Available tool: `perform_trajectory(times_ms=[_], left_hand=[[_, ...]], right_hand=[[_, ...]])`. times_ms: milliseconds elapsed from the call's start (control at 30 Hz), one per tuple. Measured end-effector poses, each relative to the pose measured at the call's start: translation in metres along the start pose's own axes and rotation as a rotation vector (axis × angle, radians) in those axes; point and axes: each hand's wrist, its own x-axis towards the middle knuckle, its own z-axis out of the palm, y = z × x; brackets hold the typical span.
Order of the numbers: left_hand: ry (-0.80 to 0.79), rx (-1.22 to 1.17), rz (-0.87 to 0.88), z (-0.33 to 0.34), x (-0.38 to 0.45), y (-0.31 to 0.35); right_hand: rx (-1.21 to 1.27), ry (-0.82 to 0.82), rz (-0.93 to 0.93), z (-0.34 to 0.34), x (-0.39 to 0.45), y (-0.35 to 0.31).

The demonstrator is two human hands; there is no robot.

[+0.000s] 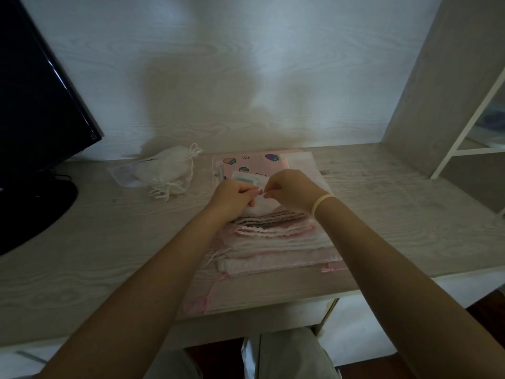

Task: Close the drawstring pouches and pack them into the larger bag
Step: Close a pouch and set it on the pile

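A small white drawstring pouch (259,209) lies on top of a stack of pink and white pouches (276,242) at the middle of the desk. My left hand (232,196) grips the pouch's top edge from the left. My right hand (293,191) pinches a white cord at the pouch's mouth, fingertips almost meeting the left hand's. Behind the hands lies a flat pink bag printed with fruit (246,161). Several closed white pouches (169,170) sit in a heap to the left, cords trailing.
A dark monitor (41,105) on a round base stands at the left of the wooden desk (109,242). A shelf unit (464,132) rises at the right. Pink cords (207,294) trail over the desk's front edge.
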Motion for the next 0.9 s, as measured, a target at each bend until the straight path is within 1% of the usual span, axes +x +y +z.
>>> perform_trajectory(times_ms=[100,167,233,333,367,400,467,533,600,667,800,900], left_hand=[[-0.018,-0.01,-0.017,-0.001,0.001,0.0],[-0.041,-0.034,-0.045,-0.001,0.0,0.001],[-0.081,-0.004,-0.033,-0.001,-0.001,0.0],[-0.081,-0.004,-0.014,-0.003,0.001,-0.004],[-0.077,-0.04,-0.036,-0.004,0.002,-0.006],[-0.081,-0.092,-0.072,-0.005,0.004,-0.008],[-0.107,-0.24,-0.148,-0.008,0.005,-0.012],[-0.135,-0.335,-0.193,-0.012,0.004,-0.014],[-0.148,-0.319,-0.216,-0.015,0.003,-0.012],[-0.152,-0.312,-0.229,-0.015,0.004,-0.011],[-0.146,-0.311,-0.236,-0.015,0.004,-0.01],[-0.141,-0.295,-0.234,-0.014,0.002,-0.006]], right_hand=[[0.097,0.054,0.029,-0.002,0.005,-0.007],[0.228,0.075,0.064,-0.005,0.007,-0.01],[0.395,0.089,0.075,-0.01,0.005,-0.013],[0.767,0.177,-0.01,-0.01,0.002,-0.016],[0.856,0.204,-0.051,-0.01,0.001,-0.014],[0.882,0.227,-0.087,-0.008,0.002,-0.013],[0.779,0.248,-0.092,-0.002,0.003,-0.008],[0.65,0.219,-0.051,0.007,0.004,-0.005],[0.596,0.187,-0.024,0.019,0.004,-0.002],[0.571,0.199,-0.022,0.028,0.005,0.001],[0.477,0.23,-0.102,0.032,0.006,0.001],[0.385,0.193,-0.137,0.031,0.008,-0.002]])
